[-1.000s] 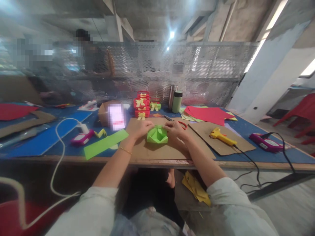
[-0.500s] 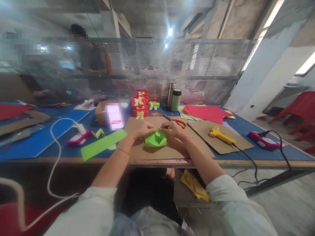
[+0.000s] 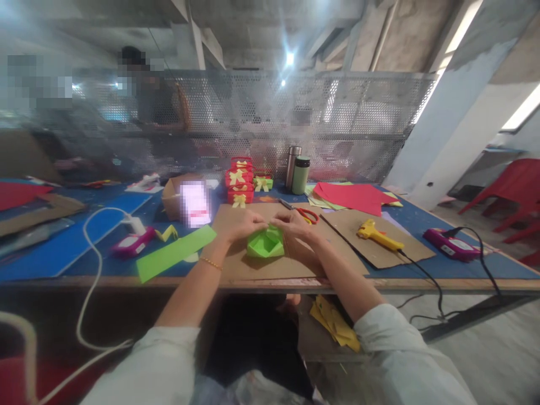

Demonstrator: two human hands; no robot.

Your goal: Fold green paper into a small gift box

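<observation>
A small green paper box point(image 3: 265, 249), folded with low slanting walls, rests on the brown cardboard sheet point(image 3: 240, 271) in front of me. My left hand point(image 3: 248, 225) pinches its far edge from the left. From the right, my right hand point(image 3: 293, 225) has its fingers closed on the same far edge, close to the left fingertips. The exact fingertip contact is partly hidden by the hands. Left of my left wrist lies a flat green paper strip point(image 3: 175, 253). Just beyond my right hand are scissors with red and yellow handles point(image 3: 307, 215).
A yellow glue gun point(image 3: 379, 234) lies on cardboard at right, its cord trailing off the table. Red boxes with bows point(image 3: 239, 183), a green bottle point(image 3: 301, 175) and red paper sheets point(image 3: 350, 197) stand or lie behind. A lit phone point(image 3: 196, 202) leans at left against a cardboard box point(image 3: 171, 197).
The box's far flap has shifted under my fingers, and its inside looks more open. Both hands stay at its far edge. The whole view has moved slightly.
</observation>
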